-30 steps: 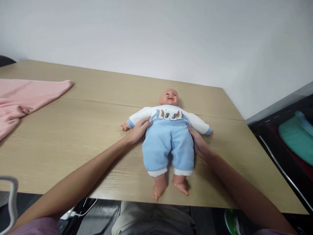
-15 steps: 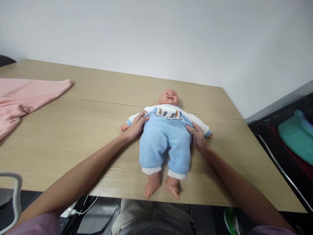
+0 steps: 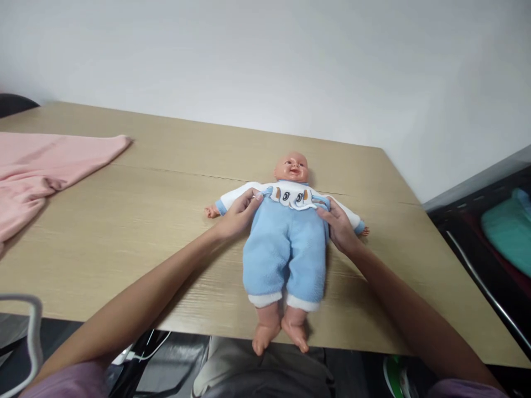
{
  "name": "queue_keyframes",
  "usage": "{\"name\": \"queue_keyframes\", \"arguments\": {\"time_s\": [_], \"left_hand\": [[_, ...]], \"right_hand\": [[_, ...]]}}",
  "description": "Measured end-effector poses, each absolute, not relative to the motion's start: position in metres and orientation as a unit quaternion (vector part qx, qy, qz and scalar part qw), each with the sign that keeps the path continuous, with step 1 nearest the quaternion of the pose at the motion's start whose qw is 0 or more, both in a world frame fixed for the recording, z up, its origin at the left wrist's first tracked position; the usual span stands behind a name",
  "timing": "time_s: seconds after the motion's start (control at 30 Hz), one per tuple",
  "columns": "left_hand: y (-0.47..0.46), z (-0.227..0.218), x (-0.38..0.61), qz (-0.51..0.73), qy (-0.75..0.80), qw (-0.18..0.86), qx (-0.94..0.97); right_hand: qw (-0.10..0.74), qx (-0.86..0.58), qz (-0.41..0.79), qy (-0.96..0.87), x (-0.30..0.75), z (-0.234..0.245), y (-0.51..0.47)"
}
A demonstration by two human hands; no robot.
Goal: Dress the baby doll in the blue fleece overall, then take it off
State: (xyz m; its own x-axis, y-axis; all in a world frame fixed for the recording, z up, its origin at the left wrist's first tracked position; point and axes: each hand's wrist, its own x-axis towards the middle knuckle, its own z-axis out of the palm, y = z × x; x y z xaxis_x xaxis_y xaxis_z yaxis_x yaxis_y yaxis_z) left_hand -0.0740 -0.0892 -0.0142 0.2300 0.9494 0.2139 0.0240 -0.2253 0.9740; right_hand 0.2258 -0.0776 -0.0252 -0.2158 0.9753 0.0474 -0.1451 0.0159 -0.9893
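A baby doll [image 3: 292, 168] lies on its back on the wooden table, head toward the wall and bare feet at the front edge. It wears a white top with blue cuffs and light blue fleece overalls [image 3: 286, 249]. An animal face is stitched on the white bib [image 3: 295, 196]. My left hand [image 3: 243, 213] pinches the overalls' upper edge by the strap, thumb on top. On the other side, my right hand [image 3: 339, 225] grips the opposite upper edge near the other strap, its fingers partly hidden.
Pink cloth [image 3: 53, 166] lies on the left of the wooden table [image 3: 174, 215]. A white wall stands behind. Teal fabric [image 3: 508, 232] sits in a dark holder at the right. A pale curved tube [image 3: 35, 337] and a white cable [image 3: 153, 351] are at the lower left.
Both hands have shifted up to the straps at the bib's corners. The doll's feet have come closer together and nearer to me, over the table's front edge. The view has turned slightly left.
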Motion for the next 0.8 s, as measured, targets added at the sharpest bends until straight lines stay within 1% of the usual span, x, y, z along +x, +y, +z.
{"name": "queue_keyframes", "arguments": {"time_s": [0.07,0.13,0.27,0.33,0.4,0.5,0.57,0.67,0.73,0.8], "left_hand": [[-0.086,-0.016,-0.075,0.454,0.408,0.501,0.614],[-0.082,-0.019,-0.079,0.41,0.421,0.496,0.639],[-0.079,-0.02,-0.091,0.315,0.471,0.413,0.713],[-0.078,-0.017,-0.098,0.278,0.479,0.397,0.732],[-0.076,-0.013,-0.104,0.255,0.454,0.434,0.736],[-0.074,-0.007,-0.111,0.249,0.394,0.521,0.715],[-0.074,-0.008,-0.112,0.258,0.374,0.573,0.682],[-0.075,-0.017,-0.106,0.316,0.36,0.638,0.603],[-0.075,-0.026,-0.101,0.359,0.355,0.67,0.544],[-0.075,-0.034,-0.096,0.392,0.36,0.68,0.504]], "right_hand": [[0.499,-0.398,0.598,-0.483,0.226,-0.031,-0.072],[0.495,-0.409,0.58,-0.501,0.228,-0.035,-0.068],[0.449,-0.468,0.46,-0.607,0.238,-0.042,-0.071],[0.425,-0.496,0.43,-0.623,0.242,-0.044,-0.077],[0.425,-0.501,0.461,-0.596,0.243,-0.043,-0.082],[0.451,-0.467,0.593,-0.475,0.239,-0.04,-0.09],[0.465,-0.447,0.656,-0.392,0.233,-0.038,-0.094],[0.485,-0.458,0.667,-0.331,0.227,-0.041,-0.098],[0.489,-0.462,0.659,-0.336,0.226,-0.044,-0.098],[0.493,-0.452,0.644,-0.373,0.226,-0.046,-0.096]]}}
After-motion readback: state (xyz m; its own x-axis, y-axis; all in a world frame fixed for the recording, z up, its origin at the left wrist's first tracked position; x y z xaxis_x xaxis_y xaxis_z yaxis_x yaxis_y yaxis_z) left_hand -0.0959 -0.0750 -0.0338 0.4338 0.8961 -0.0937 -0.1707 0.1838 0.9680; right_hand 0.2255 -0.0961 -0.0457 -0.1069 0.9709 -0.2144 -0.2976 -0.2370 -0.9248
